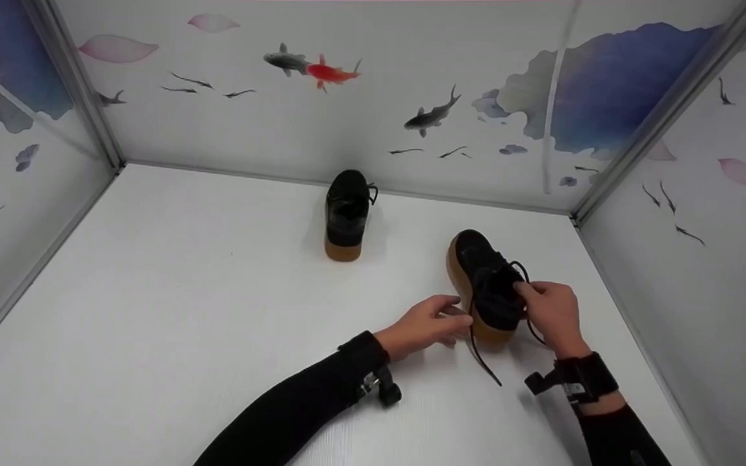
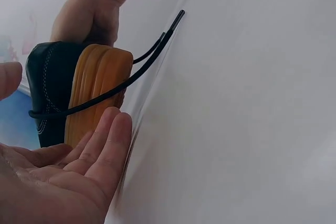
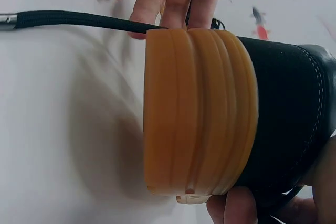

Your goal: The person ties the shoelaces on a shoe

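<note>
A black lace-up shoe point(image 1: 491, 292) with a thick tan sole point(image 3: 199, 114) stands at the right, its toe pointing away. My right hand point(image 1: 551, 314) grips its right side near the collar, thumb at the opening and fingers along the outside. On the other side, my left hand point(image 1: 421, 323) has its fingers extended beside the sole near the heel. In the left wrist view the palm faces up and the fingertips come right to the sole. One black lace point(image 1: 482, 359) hangs over the heel side, its tipped end trailing past the sole.
A matching black shoe point(image 1: 347, 217) stands near the back wall, left of the held one, toe toward the wall. White panels printed with fish point(image 1: 434, 118) enclose the white surface point(image 1: 172, 291) at the back, left and right. Both wrists wear black camera straps.
</note>
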A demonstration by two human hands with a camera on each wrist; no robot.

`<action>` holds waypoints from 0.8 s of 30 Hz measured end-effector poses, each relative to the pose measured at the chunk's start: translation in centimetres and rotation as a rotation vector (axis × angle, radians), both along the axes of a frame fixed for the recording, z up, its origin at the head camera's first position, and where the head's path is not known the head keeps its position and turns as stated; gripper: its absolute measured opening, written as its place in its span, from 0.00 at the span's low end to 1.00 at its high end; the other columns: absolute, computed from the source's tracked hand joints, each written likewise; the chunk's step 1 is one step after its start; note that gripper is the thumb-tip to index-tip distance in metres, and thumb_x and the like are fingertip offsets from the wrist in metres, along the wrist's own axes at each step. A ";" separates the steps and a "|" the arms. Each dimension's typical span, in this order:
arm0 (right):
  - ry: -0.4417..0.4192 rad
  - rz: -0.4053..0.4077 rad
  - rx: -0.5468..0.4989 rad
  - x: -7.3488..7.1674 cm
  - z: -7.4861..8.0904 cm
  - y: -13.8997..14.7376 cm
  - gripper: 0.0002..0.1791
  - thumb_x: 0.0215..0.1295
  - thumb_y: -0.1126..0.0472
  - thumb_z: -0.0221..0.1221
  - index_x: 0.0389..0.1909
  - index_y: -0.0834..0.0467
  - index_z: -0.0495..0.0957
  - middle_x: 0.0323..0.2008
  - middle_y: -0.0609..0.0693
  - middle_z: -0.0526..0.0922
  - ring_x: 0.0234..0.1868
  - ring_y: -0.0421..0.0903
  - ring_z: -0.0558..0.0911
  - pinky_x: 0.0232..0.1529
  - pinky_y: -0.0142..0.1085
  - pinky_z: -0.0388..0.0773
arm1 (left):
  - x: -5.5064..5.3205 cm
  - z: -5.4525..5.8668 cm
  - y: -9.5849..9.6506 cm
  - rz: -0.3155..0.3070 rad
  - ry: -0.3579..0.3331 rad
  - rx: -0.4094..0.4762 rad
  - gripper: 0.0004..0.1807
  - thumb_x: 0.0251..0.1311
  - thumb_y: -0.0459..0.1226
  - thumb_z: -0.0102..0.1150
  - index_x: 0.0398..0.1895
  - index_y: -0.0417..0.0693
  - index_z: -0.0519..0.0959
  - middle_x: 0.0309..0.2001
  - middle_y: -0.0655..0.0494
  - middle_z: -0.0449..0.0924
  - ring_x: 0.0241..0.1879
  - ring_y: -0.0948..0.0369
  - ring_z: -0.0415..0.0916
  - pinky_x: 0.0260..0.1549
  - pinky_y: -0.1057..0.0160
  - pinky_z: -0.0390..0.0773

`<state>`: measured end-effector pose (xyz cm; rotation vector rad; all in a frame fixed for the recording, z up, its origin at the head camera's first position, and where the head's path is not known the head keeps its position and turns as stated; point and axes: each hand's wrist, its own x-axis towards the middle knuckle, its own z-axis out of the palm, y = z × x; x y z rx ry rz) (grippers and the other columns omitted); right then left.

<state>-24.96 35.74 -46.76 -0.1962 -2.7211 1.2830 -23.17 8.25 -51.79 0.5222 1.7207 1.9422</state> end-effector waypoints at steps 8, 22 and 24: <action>0.039 0.043 -0.005 0.4 -0.4 -3.5 0.17 0.80 0.56 0.64 0.37 0.65 0.92 0.27 0.50 0.89 0.27 0.43 0.87 0.30 0.31 0.83 | 0.4 0.2 -3.4 -0.008 0.056 -0.038 0.39 0.82 0.44 0.63 0.85 0.33 0.62 0.68 0.43 0.81 0.61 0.45 0.86 0.60 0.48 0.87; 0.038 0.108 -0.031 1.1 -0.9 -9.6 0.16 0.78 0.58 0.64 0.30 0.61 0.91 0.24 0.51 0.87 0.26 0.46 0.86 0.29 0.34 0.83 | 0.9 0.2 -8.7 0.022 0.032 -0.042 0.36 0.81 0.45 0.65 0.83 0.38 0.67 0.54 0.46 0.87 0.51 0.40 0.87 0.51 0.46 0.89; 0.027 0.110 -0.039 1.3 -1.1 -10.3 0.15 0.77 0.58 0.64 0.31 0.61 0.91 0.25 0.51 0.87 0.26 0.46 0.86 0.29 0.34 0.83 | 0.9 0.2 -9.4 0.028 0.021 -0.045 0.37 0.81 0.46 0.65 0.83 0.38 0.65 0.52 0.45 0.87 0.50 0.39 0.88 0.49 0.46 0.90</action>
